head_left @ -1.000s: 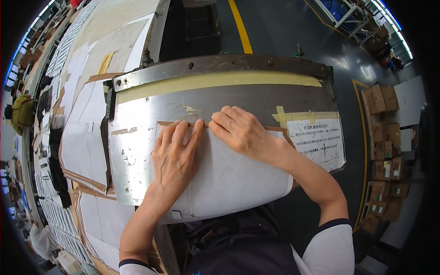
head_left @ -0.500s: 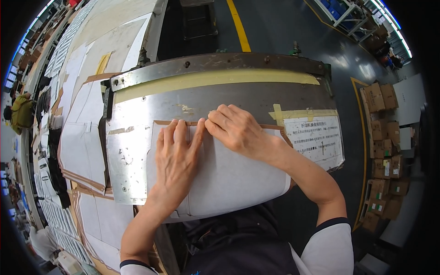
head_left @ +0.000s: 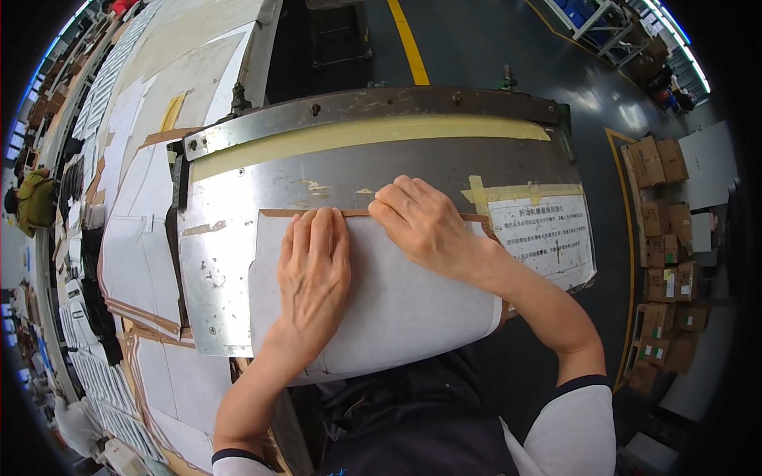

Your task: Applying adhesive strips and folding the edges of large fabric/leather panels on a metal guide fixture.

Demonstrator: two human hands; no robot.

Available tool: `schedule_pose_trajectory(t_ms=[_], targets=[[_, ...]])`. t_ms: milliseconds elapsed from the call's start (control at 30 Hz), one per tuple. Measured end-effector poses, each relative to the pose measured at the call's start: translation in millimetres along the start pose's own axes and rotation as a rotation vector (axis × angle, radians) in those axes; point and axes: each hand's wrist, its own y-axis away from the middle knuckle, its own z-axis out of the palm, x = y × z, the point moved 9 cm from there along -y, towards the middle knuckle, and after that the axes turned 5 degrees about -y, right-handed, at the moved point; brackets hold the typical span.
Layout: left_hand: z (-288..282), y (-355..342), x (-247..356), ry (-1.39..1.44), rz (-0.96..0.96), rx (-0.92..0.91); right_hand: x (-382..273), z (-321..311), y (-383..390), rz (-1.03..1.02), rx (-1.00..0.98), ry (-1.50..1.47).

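Observation:
A white sheet panel [head_left: 403, 309] with a narrow brown folded edge lies on the steel plate [head_left: 214, 262] of a bench machine. My left hand [head_left: 313, 270] lies flat on the panel, fingers stretched close together, tips at the brown edge. My right hand [head_left: 417, 222] has its fingers curled and pinched on that edge, just right of my left. Yellow tape [head_left: 373, 127] runs across the plate below the metal bar [head_left: 373, 97]. A printed notice [head_left: 540, 238] is taped at the plate's right.
Stacked white panels [head_left: 139, 270] with brown edges lie on a long table at left, with people [head_left: 32, 202] beyond. Cardboard boxes [head_left: 667, 254] stand at right outside a yellow floor line [head_left: 627, 317]. A white rack [head_left: 603, 36] is at upper right.
My right hand has shifted right along the brown edge. My left hand's fingers have come closer together and moved slightly right. The plate appears a little higher and left in view.

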Motion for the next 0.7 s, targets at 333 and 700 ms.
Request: schedule_pose_trajectory(t_ms=[333, 700], targets=[[0, 2, 3, -0.018, -0.008, 0.051, -3, 0, -1, -0.027, -0.024, 0.042], [0, -4, 19, -0.100, 0.056, 0.033, -3, -4, 3, -0.015, 0.003, 0.038]])
